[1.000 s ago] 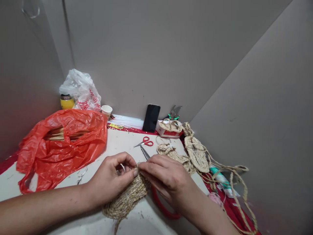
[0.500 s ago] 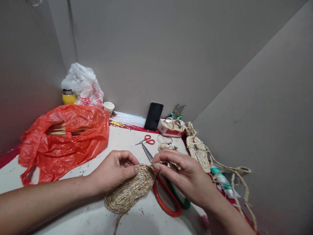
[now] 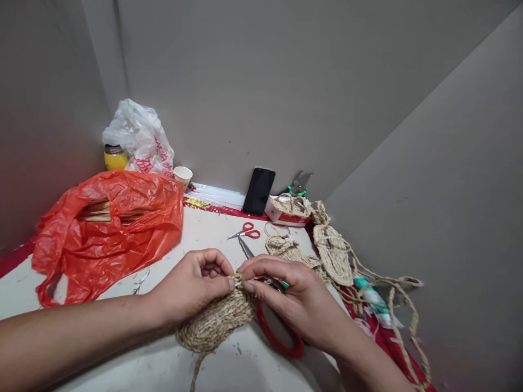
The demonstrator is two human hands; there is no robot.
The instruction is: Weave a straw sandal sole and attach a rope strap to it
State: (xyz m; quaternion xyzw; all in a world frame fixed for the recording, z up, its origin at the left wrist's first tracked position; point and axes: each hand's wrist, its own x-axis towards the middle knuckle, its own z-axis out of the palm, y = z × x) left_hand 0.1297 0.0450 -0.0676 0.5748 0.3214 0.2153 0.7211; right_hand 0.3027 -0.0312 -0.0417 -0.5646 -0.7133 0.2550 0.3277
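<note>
An oval piece of woven straw cord (image 3: 218, 321) hangs over the white table, a loose cord end trailing from its lower tip. My left hand (image 3: 198, 283) pinches its upper edge between thumb and fingers. Close beside it, my right hand (image 3: 281, 288) is closed on the same edge at the upper right, thumb against forefinger. Large scissors with a red handle (image 3: 280, 340) lie beneath my right hand, which covers their middle. Small red-handled scissors (image 3: 249, 231) lie just beyond the large blades.
A red plastic bag (image 3: 110, 239) fills the left side. Behind are a paper cup (image 3: 183, 177), a yellow jar (image 3: 115, 158) and a leaning phone (image 3: 259, 191). More woven pieces (image 3: 333, 256) and loose cords lie at the right, near green-handled pruners (image 3: 299, 186).
My right hand has moved left, closer to my left hand, uncovering more of the woven pieces behind it. The woven piece is still held, its right end now more covered.
</note>
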